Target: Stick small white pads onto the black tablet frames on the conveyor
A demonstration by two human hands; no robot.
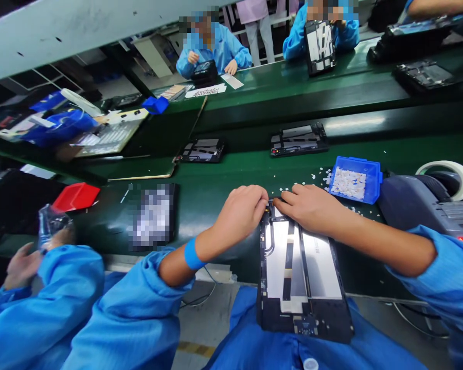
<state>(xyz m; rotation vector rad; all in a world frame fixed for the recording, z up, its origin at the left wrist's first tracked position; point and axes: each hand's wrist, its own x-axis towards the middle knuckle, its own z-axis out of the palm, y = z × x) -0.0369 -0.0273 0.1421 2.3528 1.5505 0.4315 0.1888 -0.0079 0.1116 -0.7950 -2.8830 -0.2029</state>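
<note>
An opened tablet (304,272), its silver battery panels and black flex cables exposed, leans over the near edge of the bench towards my lap. My left hand (244,211), with a blue band on the wrist, is closed at the far left corner of the tablet, fingertips pinched together. Beside it, my right hand (317,209) bends over the far edge, its thumb and fingers drawn together near the same corner. Whatever small part sits between the fingertips of either hand is hidden. Right of my right hand stands a blue tray (375,181) holding many small white pieces.
Small white pieces lie scattered beside the blue tray. A grey tape dispenser (412,205) with a tape roll (461,180) stands right. Two opened tablets (299,140) (202,150) lie ahead. A red tray (76,196) and a co-worker's hands (23,264) are left; other people sit opposite.
</note>
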